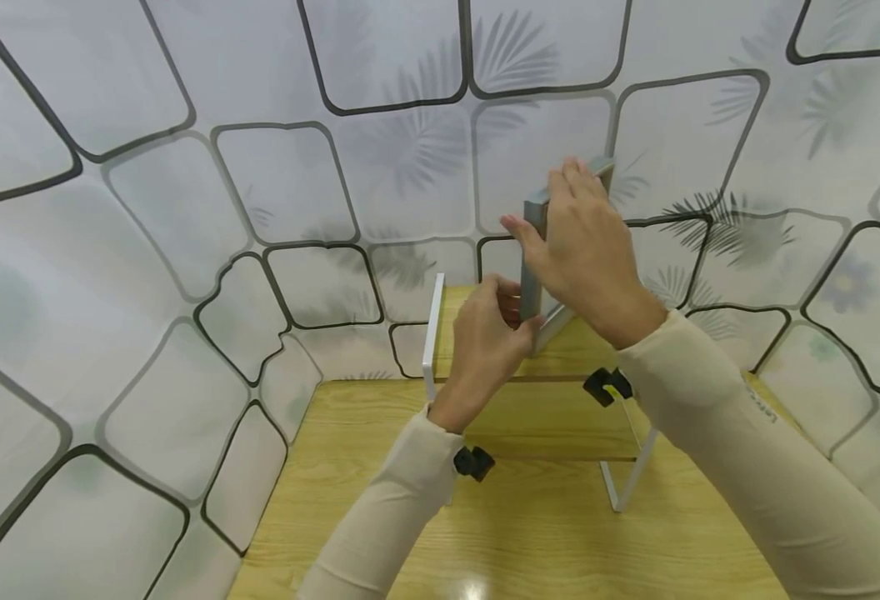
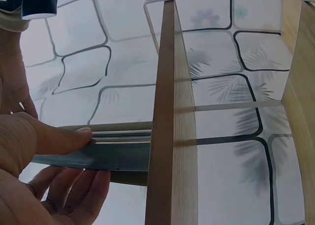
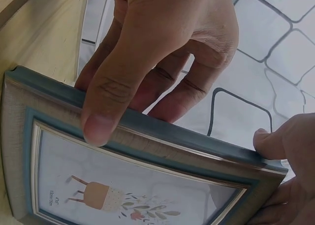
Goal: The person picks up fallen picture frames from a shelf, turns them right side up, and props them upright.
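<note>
Head view: at two o'clock from the centre, I have a picture frame standing nearly upright on the upper board of a small two-tier shelf, which itself stands on the bench. My left hand is at seven o'clock of the frame, pinching its side edge low down, thumb on one side and fingers on the other, as the left wrist view also shows. My right hand grasps the upper part at two o'clock, fingers reaching over the top and thumb against the near edge. In the right wrist view the front face carries a print of a plant in a legged pot, and the frame's foot appears to meet the wood. The shelf's white metal side is at eight o'clock of the frame, apart from it; the lower board is at six o'clock. I judge that I am in the setting-down step, adjusting the frame's stance and angle, with neither hand released. The next move, as I read it, calls for settling the foot flat, checking that the frame balances, then freeing one hand before the other; letting go too soon could tip it. Whether a back stand is open, I cannot tell.
</note>
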Demonstrator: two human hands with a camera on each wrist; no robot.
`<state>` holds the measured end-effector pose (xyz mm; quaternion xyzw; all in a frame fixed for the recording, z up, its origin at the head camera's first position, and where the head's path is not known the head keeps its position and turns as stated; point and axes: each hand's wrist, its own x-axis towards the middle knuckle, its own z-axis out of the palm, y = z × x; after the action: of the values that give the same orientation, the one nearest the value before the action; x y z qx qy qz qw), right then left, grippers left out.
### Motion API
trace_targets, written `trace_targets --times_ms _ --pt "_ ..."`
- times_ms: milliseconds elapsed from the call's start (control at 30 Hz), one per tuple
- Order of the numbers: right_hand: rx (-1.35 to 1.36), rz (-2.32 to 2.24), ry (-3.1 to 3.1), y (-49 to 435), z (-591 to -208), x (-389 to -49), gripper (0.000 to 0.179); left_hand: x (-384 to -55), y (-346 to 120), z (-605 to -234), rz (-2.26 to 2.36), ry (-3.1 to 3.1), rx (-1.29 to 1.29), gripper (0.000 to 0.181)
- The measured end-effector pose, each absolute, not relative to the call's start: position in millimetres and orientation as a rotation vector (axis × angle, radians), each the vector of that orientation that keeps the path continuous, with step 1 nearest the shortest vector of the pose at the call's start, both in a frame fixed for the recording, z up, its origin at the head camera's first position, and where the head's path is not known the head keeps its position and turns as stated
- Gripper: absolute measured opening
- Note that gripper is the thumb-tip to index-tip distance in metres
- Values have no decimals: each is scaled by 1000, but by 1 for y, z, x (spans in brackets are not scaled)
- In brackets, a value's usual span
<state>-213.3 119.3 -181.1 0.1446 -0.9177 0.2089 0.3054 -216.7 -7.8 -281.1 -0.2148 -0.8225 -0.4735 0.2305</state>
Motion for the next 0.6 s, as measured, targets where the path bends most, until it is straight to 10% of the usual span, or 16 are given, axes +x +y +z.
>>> trace_targets --times_ms 600 --pt "393 628 -2458 133 -181 -210 70 -214 5 -286 -1270 -2186 -691 28"
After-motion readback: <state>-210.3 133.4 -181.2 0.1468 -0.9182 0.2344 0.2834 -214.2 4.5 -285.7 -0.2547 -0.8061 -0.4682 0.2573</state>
